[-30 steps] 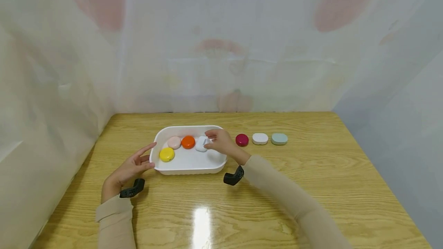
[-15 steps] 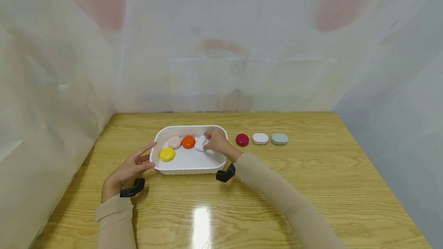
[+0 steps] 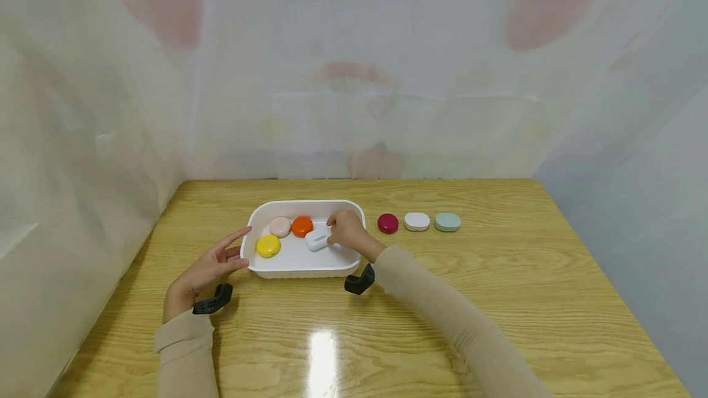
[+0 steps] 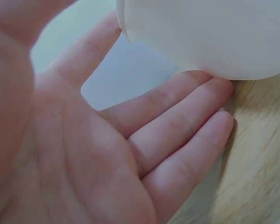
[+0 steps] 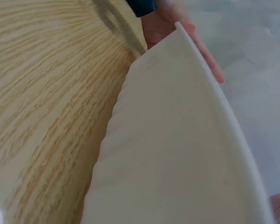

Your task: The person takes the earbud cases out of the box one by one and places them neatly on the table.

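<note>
A white plastic bin [image 3: 304,273] stands on the wooden table. My left hand [image 3: 209,267] rests against its left end, thumb and index finger spread along the rim. In the left wrist view, straight fingers [image 4: 177,119] touch the bin's underside edge. Inside the bin, my right hand [image 3: 350,231] pinches a small white rounded case [image 3: 316,240] with a grey mark on top. A round orange case [image 3: 302,226], a pale pink one [image 3: 279,226] and a yellow one [image 3: 268,245] lie to its left. The right wrist view shows mostly the bin's outer wall [image 5: 154,135], which hides the right fingers.
On the table right of the bin, in a row, sit a round dark red case [image 3: 388,223], a white oval case [image 3: 416,222] and a pale green one [image 3: 447,222]. Light sheeting [image 3: 354,121] hangs behind and on the left.
The white case has turned and shifted slightly left and toward me, along with my right fingers. My left hand keeps its place on the bin.
</note>
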Demonstrator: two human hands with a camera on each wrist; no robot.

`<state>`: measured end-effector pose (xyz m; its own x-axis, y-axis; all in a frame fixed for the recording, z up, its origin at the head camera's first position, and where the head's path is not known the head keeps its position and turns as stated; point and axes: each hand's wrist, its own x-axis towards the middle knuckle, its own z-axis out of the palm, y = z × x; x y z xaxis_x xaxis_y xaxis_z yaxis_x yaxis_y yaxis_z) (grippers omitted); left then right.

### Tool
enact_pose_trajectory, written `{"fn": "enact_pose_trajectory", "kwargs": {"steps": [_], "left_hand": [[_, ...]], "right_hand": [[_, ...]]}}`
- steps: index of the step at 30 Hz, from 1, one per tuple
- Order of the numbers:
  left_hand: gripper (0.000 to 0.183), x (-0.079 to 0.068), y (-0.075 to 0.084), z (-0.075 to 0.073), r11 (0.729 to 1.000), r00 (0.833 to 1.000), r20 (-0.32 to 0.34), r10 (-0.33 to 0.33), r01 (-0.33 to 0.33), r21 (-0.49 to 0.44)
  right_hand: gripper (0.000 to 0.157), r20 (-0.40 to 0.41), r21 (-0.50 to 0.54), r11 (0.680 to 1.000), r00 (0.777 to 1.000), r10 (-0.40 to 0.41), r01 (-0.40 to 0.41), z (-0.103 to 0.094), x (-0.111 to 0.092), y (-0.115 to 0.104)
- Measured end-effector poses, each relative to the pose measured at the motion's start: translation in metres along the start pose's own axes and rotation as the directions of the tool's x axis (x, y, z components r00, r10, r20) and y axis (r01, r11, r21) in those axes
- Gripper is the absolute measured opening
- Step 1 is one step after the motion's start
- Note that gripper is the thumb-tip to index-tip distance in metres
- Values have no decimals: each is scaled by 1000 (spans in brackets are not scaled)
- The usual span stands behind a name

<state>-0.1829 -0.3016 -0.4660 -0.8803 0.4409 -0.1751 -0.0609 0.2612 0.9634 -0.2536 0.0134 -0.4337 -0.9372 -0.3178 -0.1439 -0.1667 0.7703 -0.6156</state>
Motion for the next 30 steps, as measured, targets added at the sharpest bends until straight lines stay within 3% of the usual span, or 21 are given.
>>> {"fn": "enact_pose_trajectory", "kwargs": {"steps": [5,9,15,30], "left_hand": [[75,1,-2,-1,1000,1000,-7,-6,6,2],[75,2,-2,-1,1000,1000,-6,-9,9,8],[75,1,1,0,1000,1000,-7,-20,20,17],[75,1,1,-1,999,1000,-13,-22,23,36]], "right_hand": [[48,21,-3,997,997,-75,75,5,2,1],[54,67,26,997,995,-75,74,8,4,1],[51,117,56,995,990,-84,78,9,6,3],[41,78,136,972,976,-201,190,0,-5,0]]}}
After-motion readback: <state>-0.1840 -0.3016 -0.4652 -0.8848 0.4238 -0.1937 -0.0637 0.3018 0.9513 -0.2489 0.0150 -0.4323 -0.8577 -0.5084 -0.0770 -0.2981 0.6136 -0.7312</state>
